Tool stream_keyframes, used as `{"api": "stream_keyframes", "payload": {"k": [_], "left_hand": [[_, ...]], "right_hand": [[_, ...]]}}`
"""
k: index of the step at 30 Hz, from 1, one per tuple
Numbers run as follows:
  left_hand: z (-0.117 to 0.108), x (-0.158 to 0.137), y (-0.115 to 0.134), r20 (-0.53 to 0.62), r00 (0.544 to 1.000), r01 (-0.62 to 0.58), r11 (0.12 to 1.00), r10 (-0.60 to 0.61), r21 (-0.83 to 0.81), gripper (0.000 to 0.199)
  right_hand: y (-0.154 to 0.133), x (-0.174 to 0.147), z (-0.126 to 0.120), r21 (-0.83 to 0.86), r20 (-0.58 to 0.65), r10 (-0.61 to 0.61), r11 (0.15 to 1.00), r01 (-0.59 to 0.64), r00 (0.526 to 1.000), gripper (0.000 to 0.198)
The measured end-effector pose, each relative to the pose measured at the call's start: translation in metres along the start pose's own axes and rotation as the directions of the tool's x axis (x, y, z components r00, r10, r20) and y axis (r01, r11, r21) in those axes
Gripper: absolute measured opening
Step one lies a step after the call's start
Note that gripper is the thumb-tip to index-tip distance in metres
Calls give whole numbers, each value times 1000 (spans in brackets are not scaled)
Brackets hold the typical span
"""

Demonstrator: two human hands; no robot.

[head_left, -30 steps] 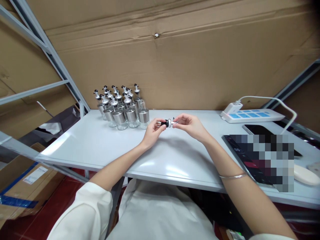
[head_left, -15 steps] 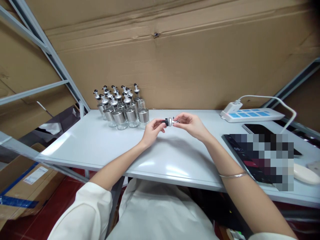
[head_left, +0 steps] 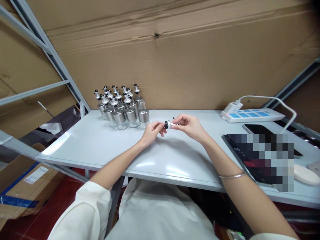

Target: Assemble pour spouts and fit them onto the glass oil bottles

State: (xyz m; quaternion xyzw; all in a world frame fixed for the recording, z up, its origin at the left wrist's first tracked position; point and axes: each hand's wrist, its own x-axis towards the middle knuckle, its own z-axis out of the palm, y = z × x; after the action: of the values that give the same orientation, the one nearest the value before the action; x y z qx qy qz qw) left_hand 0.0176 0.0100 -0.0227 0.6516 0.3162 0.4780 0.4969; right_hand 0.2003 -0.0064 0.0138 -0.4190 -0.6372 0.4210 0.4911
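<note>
Between my hands, above the white table, lies a pourer spout on its side, with a black stopper end and a silver collar. My left hand pinches the black end. The silver spout end is in the fingertips of my right hand, which partly hide it. Left of them stand several glass bottles with steel bands, most topped by matching silver and black spouts. One bottle at the right of the group has no spout on it.
A white power strip with a charger and cable lies at the back right. In front of it are a dark phone, a tablet partly pixelated, and a pale oval object. Cardboard stands behind the table.
Both hands still hold the pourer spout. It has shifted very slightly down and left, and my left fingers have changed their grip on the black end.
</note>
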Motion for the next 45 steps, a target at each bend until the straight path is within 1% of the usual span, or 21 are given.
{"api": "stream_keyframes", "payload": {"k": [5, 11, 16, 20, 24, 30, 34, 37, 40, 42, 45], "left_hand": [[0, -1, 2, -32, 999, -11, 1000, 11, -3, 46], [1, -3, 4, -36, 999, -20, 1000, 20, 13, 48], [1, -3, 5, -48, 999, -14, 1000, 15, 27, 49], [2, -4, 2, -56, 998, -13, 998, 17, 65, 46], [2, -5, -1, -59, 998, -17, 997, 21, 76, 43], [1, -3, 0, -75, 996, -40, 995, 47, 87, 44], [1, 0, 0, -88, 994, -60, 998, 63, 34, 47], [1, 1, -1, -68, 997, -30, 997, 25, -67, 49], [0, 3, -1, -33, 999, -7, 991, 3, -137, 42], [-1, 3, -1, -24, 1000, -8, 988, 4, -154, 37], [0, 2, 1, 5, 1000, 3, 984, -2, -176, 34]], "right_hand": [[1, -1, 1, 44, 22, 46, 998, -47, 999, 43], [8, 0, 4, 133, 82, -10, 991, -1, 997, 41], [7, 0, 7, 97, 67, -3, 995, -3, 998, 43], [7, 0, 8, 82, 71, 8, 997, -14, 997, 39], [8, -1, 9, 89, 76, 14, 996, -21, 997, 38], [7, -1, 14, 97, 76, -4, 995, -3, 997, 41], [6, -1, 14, 65, 46, -20, 998, 17, 999, 39], [6, 1, 10, 29, 28, -54, 998, 53, 998, 41], [8, 4, 6, -7, 2, -70, 998, 70, 998, 43], [10, 5, 4, -22, 14, -60, 998, 60, 998, 42], [10, 5, 3, -24, 58, -35, 999, 37, 998, 38]]}}
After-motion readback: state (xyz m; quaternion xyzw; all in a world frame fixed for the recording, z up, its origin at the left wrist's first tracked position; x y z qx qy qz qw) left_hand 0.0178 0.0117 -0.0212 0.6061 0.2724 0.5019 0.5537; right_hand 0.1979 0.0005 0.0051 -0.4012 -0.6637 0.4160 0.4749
